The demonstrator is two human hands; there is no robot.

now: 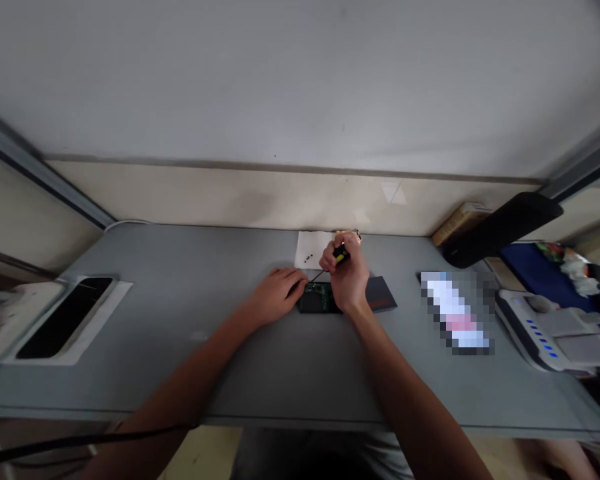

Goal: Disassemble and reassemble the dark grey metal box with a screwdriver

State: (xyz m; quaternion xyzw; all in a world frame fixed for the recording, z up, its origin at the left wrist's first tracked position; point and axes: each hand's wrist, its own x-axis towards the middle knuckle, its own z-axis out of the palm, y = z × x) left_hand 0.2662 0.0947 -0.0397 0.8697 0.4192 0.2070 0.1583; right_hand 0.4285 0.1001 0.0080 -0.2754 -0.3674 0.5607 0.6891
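A dark flat device with a green circuit board (320, 298) lies on the desk in front of me. My left hand (279, 294) grips its left end between thumb and fingers. Wrapped in my right hand (349, 272) is a screwdriver (340, 254) with a black and yellow handle. Its thin shaft slants down to the left, and the tip is at the device's upper left corner, near my left fingertips. My right wrist hides part of the device. Behind it, several tiny dark pieces, perhaps screws, lie on a white paper (307, 248).
A dark flat panel (381, 294) lies to the right of the device. Farther right are a phone with a blurred screen (455, 312), a power strip (535, 330), a long black case (503, 229) and a book (461, 222). A black phone (67, 317) rests at the left.
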